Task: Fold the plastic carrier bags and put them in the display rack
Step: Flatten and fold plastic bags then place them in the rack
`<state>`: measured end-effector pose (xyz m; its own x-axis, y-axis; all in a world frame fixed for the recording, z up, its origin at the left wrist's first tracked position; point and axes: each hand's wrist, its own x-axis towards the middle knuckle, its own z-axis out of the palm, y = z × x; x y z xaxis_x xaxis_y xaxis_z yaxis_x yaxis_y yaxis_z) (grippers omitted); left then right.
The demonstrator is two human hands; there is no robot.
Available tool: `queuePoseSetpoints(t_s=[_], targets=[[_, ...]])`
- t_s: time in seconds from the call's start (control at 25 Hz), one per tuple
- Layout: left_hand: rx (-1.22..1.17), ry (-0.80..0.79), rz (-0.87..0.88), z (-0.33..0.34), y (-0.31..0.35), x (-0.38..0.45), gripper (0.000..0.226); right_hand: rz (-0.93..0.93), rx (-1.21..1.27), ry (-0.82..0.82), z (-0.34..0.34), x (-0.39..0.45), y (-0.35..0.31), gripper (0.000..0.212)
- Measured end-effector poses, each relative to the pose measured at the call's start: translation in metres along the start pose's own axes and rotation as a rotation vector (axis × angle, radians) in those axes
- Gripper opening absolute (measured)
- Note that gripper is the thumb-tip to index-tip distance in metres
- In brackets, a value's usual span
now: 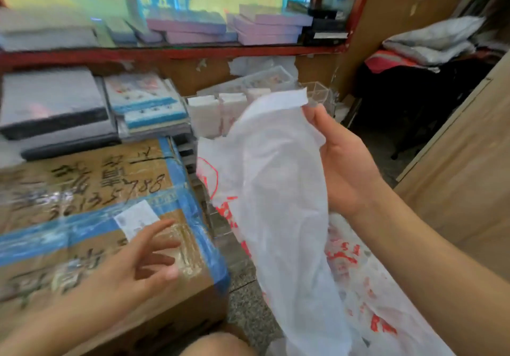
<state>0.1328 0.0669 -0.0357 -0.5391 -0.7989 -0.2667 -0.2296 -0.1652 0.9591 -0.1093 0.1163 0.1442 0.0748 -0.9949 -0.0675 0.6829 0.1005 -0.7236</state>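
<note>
A white plastic carrier bag [278, 190] hangs lengthwise in the middle of the view, its folded top strip near the upper right. My right hand [342, 159] grips the bag near its top edge, thumb against the plastic. More white bags with red print [356, 281] lie heaped under it at the lower right. My left hand [143, 259] hovers over the taped cardboard box, fingers loosely spread and holding nothing. A clear acrylic display rack [320, 91] stands behind the bag, with folded white bags [215, 113] upright in its compartments.
A cardboard box [91, 217] with blue tape and handwriting fills the lower left. Stacked packaged goods [52, 102] sit behind it under a red shelf [171, 50] holding flat boxes. A wooden panel [463, 179] rises at right. My knee [218, 346] shows at the bottom edge.
</note>
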Motion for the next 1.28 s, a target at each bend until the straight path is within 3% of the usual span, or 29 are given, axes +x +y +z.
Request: queuePoseSetpoints(t_s=[0.04, 0.08, 0.12, 0.16, 0.24, 0.32, 0.4, 0.48, 0.56, 0.68, 0.84, 1.0, 1.08, 1.2, 1.28], targets=[[-0.196, -0.042, -0.034, -0.006, 0.026, -0.047, 0.057, -0.013, 0.064, 0.037, 0.013, 0.005, 0.005, 0.036], [-0.355, 0.027, -0.092, -0.064, 0.070, -0.113, 0.047, -0.046, 0.113, 0.022, 0.034, 0.012, 0.013, 0.035], [-0.496, 0.001, -0.162, 0.009, 0.061, -0.081, 0.037, -0.066, 0.171, -0.003, 0.050, 0.018, 0.020, 0.030], [-0.647, -0.145, -0.248, -0.009, 0.072, -0.095, 0.046, -0.091, 0.218, 0.012, 0.061, 0.024, 0.030, 0.023], [-0.740, -0.173, -0.169, -0.009, 0.060, -0.101, 0.063, -0.136, 0.293, 0.015, 0.083, 0.034, 0.058, 0.027], [-0.744, 0.098, -0.069, -0.038, 0.065, -0.118, 0.068, -0.078, 0.285, 0.043, 0.094, 0.044, 0.085, 0.038], [-0.757, 0.467, 0.021, -0.067, 0.051, -0.120, 0.056, -0.009, 0.168, 0.080, 0.091, 0.054, 0.115, 0.030], [-0.721, 0.758, 0.086, -0.089, 0.050, -0.124, 0.060, 0.023, -0.171, 0.193, 0.070, 0.061, 0.143, 0.033], [-0.541, 0.953, 0.168, -0.114, 0.039, -0.134, 0.071, 0.120, -0.735, 0.251, 0.043, 0.057, 0.168, 0.047], [-0.442, 0.889, 0.062, -0.129, 0.015, -0.143, 0.087, 0.237, -1.243, 0.130, 0.020, 0.047, 0.190, 0.050], [-0.520, 0.928, -0.319, -0.128, -0.017, -0.156, 0.069, 0.202, -1.423, 0.074, 0.018, 0.048, 0.199, 0.061], [-0.662, 0.708, -0.500, -0.108, -0.020, -0.184, 0.051, 0.066, -1.388, 0.277, 0.016, 0.046, 0.209, 0.019], [-0.714, 0.607, -0.574, -0.101, -0.010, -0.193, 0.035, 0.032, -1.311, 0.378, 0.015, 0.045, 0.214, 0.016], [-0.622, 0.347, -0.744, -0.090, -0.001, -0.194, 0.046, 0.012, -1.197, 0.469, 0.017, 0.045, 0.222, 0.020], [-0.559, 0.244, -0.764, -0.077, -0.002, -0.189, 0.041, 0.015, -1.172, 0.480, 0.018, 0.045, 0.226, 0.020]])
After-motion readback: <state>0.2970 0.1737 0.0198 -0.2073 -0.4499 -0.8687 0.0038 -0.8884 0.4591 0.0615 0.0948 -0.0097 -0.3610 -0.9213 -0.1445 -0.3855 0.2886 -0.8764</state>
